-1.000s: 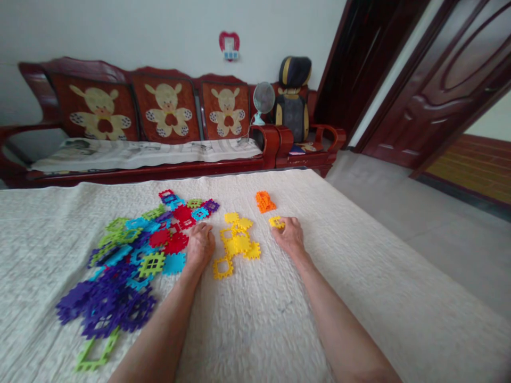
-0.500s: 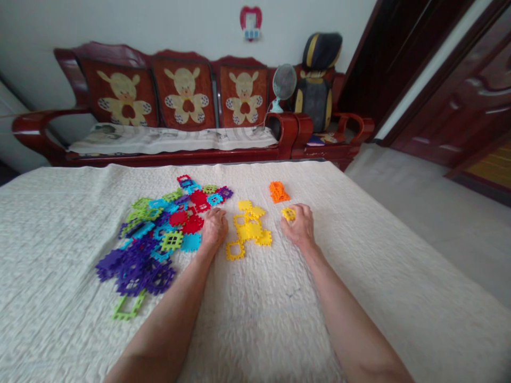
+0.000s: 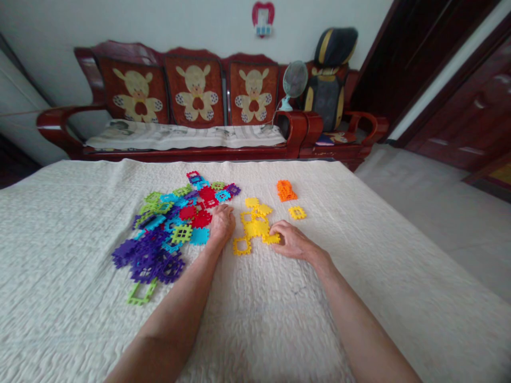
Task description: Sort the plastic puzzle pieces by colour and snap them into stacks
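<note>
My right hand (image 3: 293,242) reaches to the right edge of a small pile of yellow toothed plastic tiles (image 3: 255,226), its fingers closed on a solid yellow tile (image 3: 272,239). Between that pile and a larger mixed heap, my left hand (image 3: 222,223) rests on the cloth with its fingers curled in; nothing shows in it. Close by its fingers are red tiles (image 3: 202,218) and a blue tile (image 3: 199,236). A yellow window-shaped tile (image 3: 297,213) lies alone beyond my right hand, just below a stack of orange tiles (image 3: 286,190).
Purple tiles (image 3: 149,255) make up the near part of the heap, with a green frame tile (image 3: 142,293) at its front. A cream quilted cloth (image 3: 255,319) covers the table. Behind stand a wooden sofa (image 3: 183,151) and a fan (image 3: 294,80).
My right hand has let go of the yellow window-shaped tile near the orange stack. It has moved left and closer to me, onto the yellow pile. My left hand stays beside the heap.
</note>
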A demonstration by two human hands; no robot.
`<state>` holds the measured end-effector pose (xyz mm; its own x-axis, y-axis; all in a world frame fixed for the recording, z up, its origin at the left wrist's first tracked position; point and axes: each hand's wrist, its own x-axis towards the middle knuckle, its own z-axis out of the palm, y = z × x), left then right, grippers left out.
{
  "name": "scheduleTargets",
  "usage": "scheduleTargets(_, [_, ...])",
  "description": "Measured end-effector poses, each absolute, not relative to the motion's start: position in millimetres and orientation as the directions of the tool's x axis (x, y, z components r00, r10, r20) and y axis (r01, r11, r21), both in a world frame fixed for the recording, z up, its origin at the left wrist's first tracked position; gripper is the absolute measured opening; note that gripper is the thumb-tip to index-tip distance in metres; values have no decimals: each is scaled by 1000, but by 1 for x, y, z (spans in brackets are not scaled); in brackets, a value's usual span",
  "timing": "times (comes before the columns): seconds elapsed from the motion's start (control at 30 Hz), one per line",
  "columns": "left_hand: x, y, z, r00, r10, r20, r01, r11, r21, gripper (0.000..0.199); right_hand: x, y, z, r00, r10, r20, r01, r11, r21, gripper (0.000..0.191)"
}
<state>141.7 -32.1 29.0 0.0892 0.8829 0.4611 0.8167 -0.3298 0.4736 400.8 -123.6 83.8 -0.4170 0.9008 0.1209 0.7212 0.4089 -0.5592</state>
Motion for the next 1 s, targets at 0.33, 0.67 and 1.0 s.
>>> scheduleTargets(0.33, [143,-33,30,93,878,469,825,-332,457,32,418,-126,104,-269,959,-85,775,163,-611,25])
scheduleTargets(0.67, [142,-31,26,101,882,461,822,-335,461,33,399,-138,115,67,985,-159,932,-119,-343,49])
scheduleTargets(1.0, [142,-33,30,101,883,458,822,-333,461,33,394,-134,86,46,999,2,930,-42,-365,31])
